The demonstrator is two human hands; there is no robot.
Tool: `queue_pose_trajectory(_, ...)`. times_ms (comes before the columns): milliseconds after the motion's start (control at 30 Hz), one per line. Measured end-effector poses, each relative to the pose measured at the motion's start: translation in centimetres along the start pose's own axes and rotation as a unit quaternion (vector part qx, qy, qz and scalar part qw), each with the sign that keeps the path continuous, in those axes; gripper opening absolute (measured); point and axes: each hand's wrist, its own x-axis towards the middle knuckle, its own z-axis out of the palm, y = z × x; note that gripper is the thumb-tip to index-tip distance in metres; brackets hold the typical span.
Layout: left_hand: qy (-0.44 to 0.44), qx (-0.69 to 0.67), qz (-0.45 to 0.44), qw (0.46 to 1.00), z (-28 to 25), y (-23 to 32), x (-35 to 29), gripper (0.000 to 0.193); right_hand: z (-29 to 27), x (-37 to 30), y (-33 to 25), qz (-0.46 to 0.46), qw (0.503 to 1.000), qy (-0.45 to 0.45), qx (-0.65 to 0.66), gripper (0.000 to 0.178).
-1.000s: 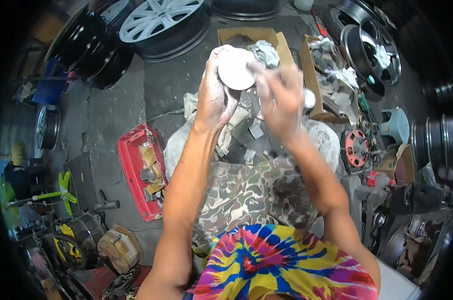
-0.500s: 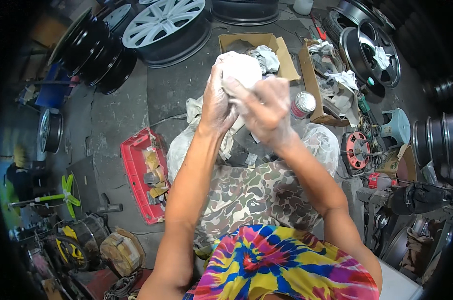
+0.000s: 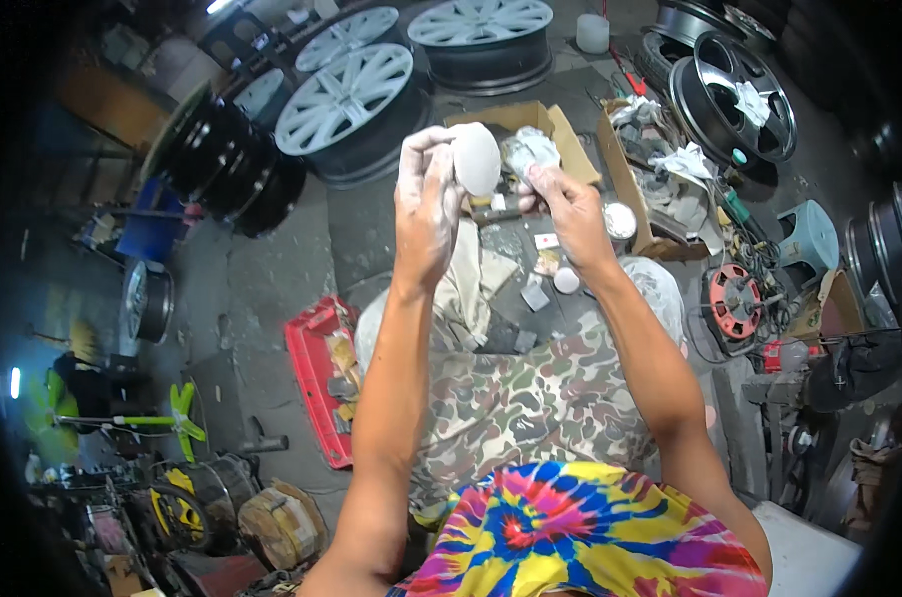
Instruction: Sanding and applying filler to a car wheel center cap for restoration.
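My left hand [image 3: 427,204], dusted with white powder, is raised in front of me. Its curled fingers grip a pale, round, flat disc [image 3: 478,161] by the left side. To the right of it, my right hand [image 3: 574,214] is closed, thumb against fingertips; I cannot make out what, if anything, lies in the pinch. Behind those fingertips, a crumpled whitish cloth [image 3: 528,149] shows in an open cardboard box [image 3: 574,149]. Below the hands, a beige cloth [image 3: 469,289] drapes near my camouflage-patterned trousers, beside small sanding pieces [image 3: 534,296] on the floor.
Spoked wheel rims [image 3: 346,99] stand at the back. A second cardboard box [image 3: 630,184] holds rags, with a can [image 3: 620,221] beside it. A red tray [image 3: 316,383] lies left of my legs. At right are a red cable reel [image 3: 734,300] and a blue-grey stool [image 3: 807,239].
My hands have come apart: the right has moved right, off the pale disc, while the left keeps hold of it and has turned its face sideways. The whole view has shifted too.
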Motion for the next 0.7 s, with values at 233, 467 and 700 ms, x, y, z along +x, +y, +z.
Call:
queue_pose_trajectory(233, -0.054, 0.056, 0.084, 0.993, 3.6, 1.6, -0.9, 0.021, -1.4, -1.4, -2.1, -0.033, 0.987, -0.061, 0.148, 0.037)
queue_pose_trajectory(467, -0.076, -0.11, -0.104, 0.986, 6.0, -0.1, -2.8, 0.029, -1.9, -2.2, -5.6, -0.142, 0.988, -0.013, 0.067, 0.071)
queue_pose_trajectory(700, -0.076, -0.092, -0.119, 0.986, 7.0, 0.6, -3.4, 0.029, -6.9, -1.8, -5.8, -0.081, 0.989, 0.122, 0.025, 0.044)
